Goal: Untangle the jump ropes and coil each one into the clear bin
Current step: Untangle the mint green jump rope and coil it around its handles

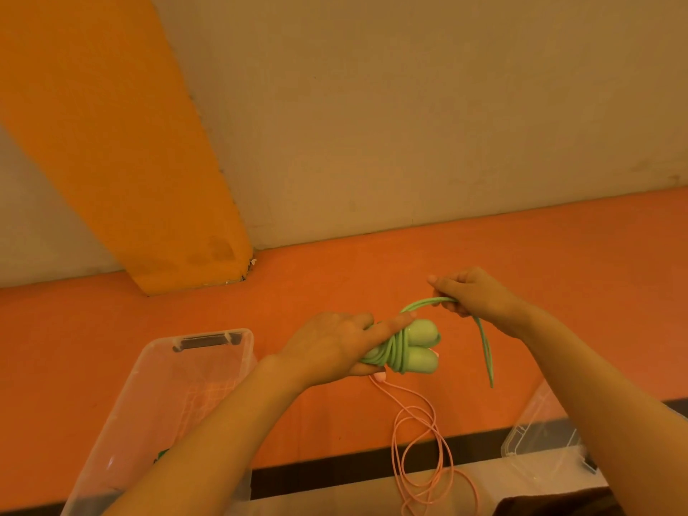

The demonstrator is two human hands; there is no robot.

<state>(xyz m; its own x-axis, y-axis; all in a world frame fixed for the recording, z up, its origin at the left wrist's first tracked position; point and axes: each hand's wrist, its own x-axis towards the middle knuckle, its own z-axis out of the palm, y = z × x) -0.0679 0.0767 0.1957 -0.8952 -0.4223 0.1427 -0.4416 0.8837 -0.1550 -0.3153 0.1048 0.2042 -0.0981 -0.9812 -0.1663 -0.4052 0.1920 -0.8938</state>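
My left hand grips the two pale green handles of a green jump rope, held side by side with several turns of green cord wound around them. My right hand, up and to the right, pinches the free green cord, which arcs from the bundle and hangs down in a doubled loop. A pink jump rope lies in loose loops on the orange surface below my hands, one pink end just under my left hand. The clear bin stands at lower left, partly behind my left forearm.
A clear plastic lid lies at the lower right, partly under my right forearm. The orange surface meets a beige wall at the back, with an orange pillar at the left. A black strip runs along the surface's near edge.
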